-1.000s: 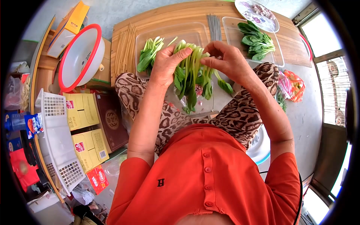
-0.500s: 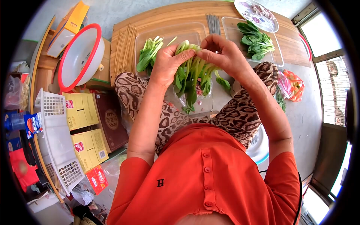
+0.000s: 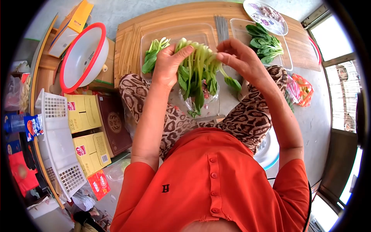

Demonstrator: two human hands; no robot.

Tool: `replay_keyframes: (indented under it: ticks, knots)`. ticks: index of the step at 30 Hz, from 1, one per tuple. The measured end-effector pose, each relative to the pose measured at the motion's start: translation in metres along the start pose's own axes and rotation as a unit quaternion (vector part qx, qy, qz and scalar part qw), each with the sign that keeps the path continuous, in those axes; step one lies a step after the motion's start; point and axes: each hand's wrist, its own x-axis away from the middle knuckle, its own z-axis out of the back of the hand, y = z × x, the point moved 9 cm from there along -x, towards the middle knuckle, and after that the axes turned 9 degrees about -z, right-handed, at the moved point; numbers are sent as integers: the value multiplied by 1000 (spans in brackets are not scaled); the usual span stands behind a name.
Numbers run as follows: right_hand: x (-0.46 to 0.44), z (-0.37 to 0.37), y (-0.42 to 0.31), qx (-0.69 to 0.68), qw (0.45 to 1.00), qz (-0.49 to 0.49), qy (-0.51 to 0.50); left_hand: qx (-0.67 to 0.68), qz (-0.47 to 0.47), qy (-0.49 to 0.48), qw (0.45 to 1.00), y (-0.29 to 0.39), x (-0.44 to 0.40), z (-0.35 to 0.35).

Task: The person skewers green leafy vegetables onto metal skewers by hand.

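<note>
My left hand (image 3: pixel 166 67) is closed on the left end of a row of leafy greens (image 3: pixel 199 63). Their pale stems stand side by side along the top, and the dark leaves hang down over my lap. Whatever joins the stems is hidden. At the row's right end is my right hand (image 3: pixel 241 60), thumb and index finger apart, the thumb tip close to the last stem. One leaf (image 3: pixel 233 84) dangles below that hand. Behind my left hand, more greens (image 3: pixel 154 56) lie in a clear plastic tray (image 3: pixel 177 30). A clear plastic bag (image 3: pixel 210 101) shows beneath the hanging leaves.
On the wooden table (image 3: pixel 166 17) are bamboo sticks (image 3: pixel 128 50), thin grey rods (image 3: pixel 221 28), a second tray (image 3: pixel 288 62) with greens (image 3: pixel 264 42), and a plate (image 3: pixel 253 9) of meat pieces. A red-rimmed basin (image 3: pixel 83 58) and yellow boxes (image 3: pixel 87 112) stand left; an orange bag (image 3: pixel 305 91) lies right.
My right hand has moved right, away from my left hand, and its fingers have parted. The bunched stems now show as a wider, evenly spread row.
</note>
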Motion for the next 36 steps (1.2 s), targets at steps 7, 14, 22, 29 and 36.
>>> replay_keyframes:
  ticks: [7, 14, 22, 29, 36]
  knots:
    - [28, 9, 13, 94, 993, -66, -40, 0, 8, 10, 1000, 3, -4, 9]
    - [32, 14, 9, 84, 995, -54, -23, -11, 7, -24, 1000, 6, -8, -3]
    - [32, 28, 18, 1, 997, -75, -23, -31, 29, -83, 996, -4, -16, -22]
    - [39, 105, 14, 10, 996, -37, 83, -136, -33, -62, 988, -6, -9, -4]
    - [22, 166, 54, -148, 978, -42, 143, -106, 27, -11, 994, -30, 16, 20]
